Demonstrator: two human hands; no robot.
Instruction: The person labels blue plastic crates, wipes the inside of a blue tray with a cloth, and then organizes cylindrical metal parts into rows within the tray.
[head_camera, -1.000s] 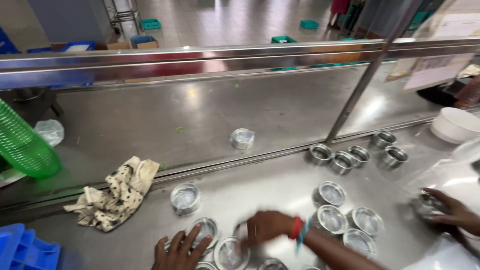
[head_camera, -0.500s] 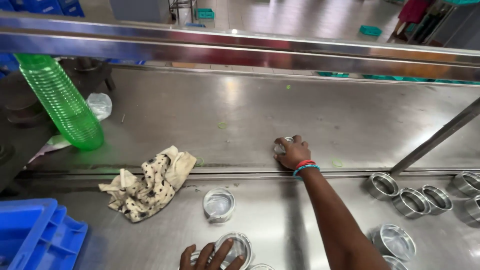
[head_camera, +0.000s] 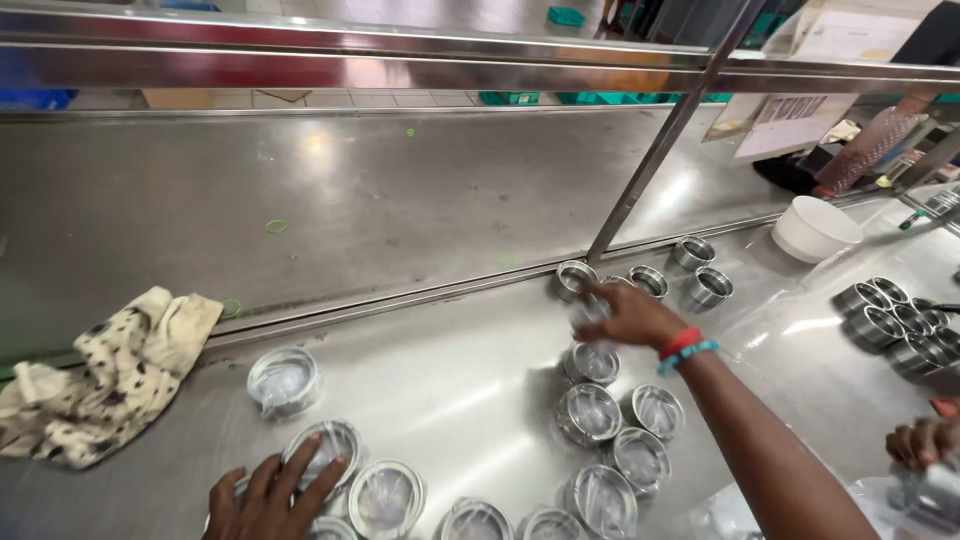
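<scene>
A worker's right hand (head_camera: 628, 315) grasps a wrapped steel cup (head_camera: 590, 312) beside the upright pole (head_camera: 650, 150); the left hand (head_camera: 272, 495), fingers spread, rests on another wrapped cup (head_camera: 322, 450) nearer the spotted cloth (head_camera: 105, 375).

wrapped steel cups under both hands

the right hand (head_camera: 630, 315) grips a film-wrapped cup (head_camera: 590, 312), upright above the counter. the left hand (head_camera: 270, 497) rests flat on another wrapped cup (head_camera: 325, 447), upright, with more wrapped cups (head_camera: 610, 440) between the hands.
</scene>
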